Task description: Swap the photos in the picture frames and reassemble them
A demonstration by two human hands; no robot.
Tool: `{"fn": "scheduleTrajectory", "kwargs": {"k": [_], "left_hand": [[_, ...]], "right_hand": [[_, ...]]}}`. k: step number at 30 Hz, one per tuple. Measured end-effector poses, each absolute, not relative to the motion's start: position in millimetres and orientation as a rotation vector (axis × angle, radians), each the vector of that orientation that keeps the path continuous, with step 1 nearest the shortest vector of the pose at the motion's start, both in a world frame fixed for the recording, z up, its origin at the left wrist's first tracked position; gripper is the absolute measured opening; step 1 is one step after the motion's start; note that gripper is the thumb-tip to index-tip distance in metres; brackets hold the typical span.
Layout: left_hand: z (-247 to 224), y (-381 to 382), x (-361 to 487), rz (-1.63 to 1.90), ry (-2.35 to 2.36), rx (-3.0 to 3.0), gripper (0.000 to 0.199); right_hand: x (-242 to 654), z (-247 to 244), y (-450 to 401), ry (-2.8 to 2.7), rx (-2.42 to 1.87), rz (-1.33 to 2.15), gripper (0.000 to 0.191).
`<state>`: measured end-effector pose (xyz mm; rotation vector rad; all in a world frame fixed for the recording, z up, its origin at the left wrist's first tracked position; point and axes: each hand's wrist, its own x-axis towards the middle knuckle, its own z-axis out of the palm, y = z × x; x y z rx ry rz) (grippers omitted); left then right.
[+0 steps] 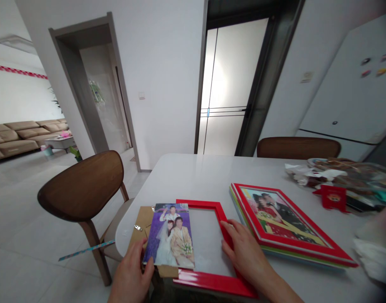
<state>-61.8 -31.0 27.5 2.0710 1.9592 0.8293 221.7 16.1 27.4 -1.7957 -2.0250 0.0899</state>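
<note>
My left hand (131, 273) grips the lower left edge of a wedding photo (171, 240) with a purple backdrop, its thumb on the front. Behind the photo lies a brown backing board (141, 223) with metal clips; whether the fingers hold the board too I cannot tell. The photo overlaps the left side of a red picture frame (208, 281), through whose opening a pale surface shows. My right hand (245, 248) is closed on the frame's right side. Right of it, a second red frame with a couple's picture (284, 216) lies on top of other green- and blue-edged frames.
The white table (193, 176) has rounded corners. At its right lie a small red box (334, 198), crumpled white packaging (309, 174) and clear plastic containers. Brown chairs stand at the left (85, 185) and far side (298, 147). A patterned strip (85, 251) juts out near the left chair.
</note>
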Motion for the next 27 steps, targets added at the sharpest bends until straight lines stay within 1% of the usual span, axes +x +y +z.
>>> {"fn": "scheduleTrajectory", "kwargs": {"k": [2,3,8,11,14,17,20,22,24,27], "left_hand": [[29,-30,-61,0.843,1.964,2.114,0.029],[30,-29,-59,0.851,1.965,2.141,0.030],[36,-25,-34,0.795,1.811,2.315,0.040],[34,-23,-14,0.712,1.620,2.405,0.051],[30,-18,-2,0.736,1.539,2.441,0.061],[33,-10,2,1.002,1.475,2.389,0.060],[46,-4,5,1.393,1.379,2.118,0.046],[56,-5,11,1.587,1.343,1.775,0.037],[64,-10,22,1.664,1.249,1.399,0.035],[67,-17,40,1.598,1.049,1.000,0.043]], "right_hand": [[212,30,16,-1.984,-1.682,0.157,0.044],[205,31,16,-1.958,-1.616,0.246,0.044],[161,28,26,-1.625,-1.381,0.937,0.045],[139,28,33,-1.332,-1.222,1.260,0.053],[127,42,32,-1.086,-1.063,1.394,0.060],[124,63,25,-0.968,-0.933,1.409,0.062],[127,74,18,-0.939,-0.907,1.415,0.059],[132,71,17,-0.894,-1.015,1.432,0.058],[138,62,17,-0.800,-1.098,1.506,0.058],[150,49,18,-0.687,-0.991,1.602,0.051]]}}
